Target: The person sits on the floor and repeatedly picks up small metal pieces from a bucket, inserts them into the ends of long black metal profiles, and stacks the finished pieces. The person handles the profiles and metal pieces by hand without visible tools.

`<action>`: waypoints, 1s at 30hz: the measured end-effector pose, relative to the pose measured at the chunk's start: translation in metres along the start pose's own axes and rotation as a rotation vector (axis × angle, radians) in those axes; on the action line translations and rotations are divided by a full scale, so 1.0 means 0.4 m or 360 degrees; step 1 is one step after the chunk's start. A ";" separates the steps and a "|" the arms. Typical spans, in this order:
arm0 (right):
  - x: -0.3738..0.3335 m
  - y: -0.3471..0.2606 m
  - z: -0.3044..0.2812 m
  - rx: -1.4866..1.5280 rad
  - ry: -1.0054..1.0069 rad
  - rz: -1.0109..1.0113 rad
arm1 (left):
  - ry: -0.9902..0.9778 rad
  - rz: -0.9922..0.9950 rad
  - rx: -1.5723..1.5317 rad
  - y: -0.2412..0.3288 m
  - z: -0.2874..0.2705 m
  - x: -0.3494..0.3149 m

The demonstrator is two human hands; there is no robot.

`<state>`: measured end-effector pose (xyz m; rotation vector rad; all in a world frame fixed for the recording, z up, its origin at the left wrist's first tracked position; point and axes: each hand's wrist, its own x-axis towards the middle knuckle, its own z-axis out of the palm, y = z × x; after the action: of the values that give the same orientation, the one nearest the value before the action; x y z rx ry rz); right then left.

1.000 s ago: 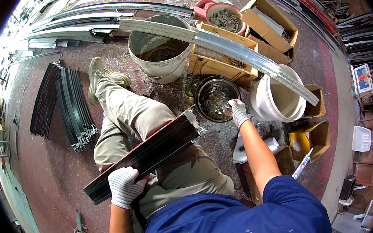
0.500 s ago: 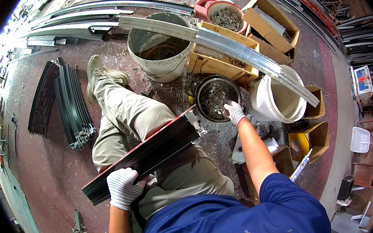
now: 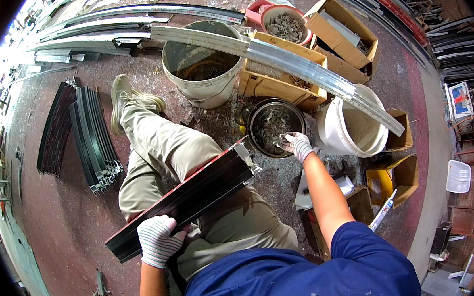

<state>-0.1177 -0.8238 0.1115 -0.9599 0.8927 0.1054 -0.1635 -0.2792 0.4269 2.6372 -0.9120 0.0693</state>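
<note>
Black profile (image 3: 196, 200) lay across thighs (image 3: 246, 218), lower-left of bowl (image 3: 250, 128), metal-fitted end toward bowl. Left hand (image 3: 161, 241), at end farther from bowl, closed on profile's lower edge. Right hand (image 3: 296, 144) at bowl's lower-right rim; fingertips drawn narrow over metal bits (image 3: 273, 120), could not tell if any held. Judged best: light pinch, one bit, clear of sharp edges; left hold firm, profile level. White bucket (image 3: 332, 130) right of bowl.
</note>
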 end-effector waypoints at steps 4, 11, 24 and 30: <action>0.005 -0.002 -0.048 -0.0194 0.0178 -0.0203 | -0.0019 0.0015 0.0025 -0.002 0.007 0.012; -0.106 -0.061 0.048 -0.0178 0.0104 -0.0333 | -0.0033 -0.0042 0.0046 -0.002 0.005 -0.006; -0.352 -0.240 0.268 -0.0293 -0.0596 -0.0564 | -0.0299 -0.0315 -0.0625 -0.030 -0.089 0.060; -0.459 -0.311 0.425 -0.0672 -0.0824 -0.0834 | -0.0567 -0.0542 -0.0817 -0.037 -0.148 0.114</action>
<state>-0.0772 -0.7175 0.3667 -1.4480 0.1223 0.0882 -0.1144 -0.2752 0.4850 2.3011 -0.4751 -0.6472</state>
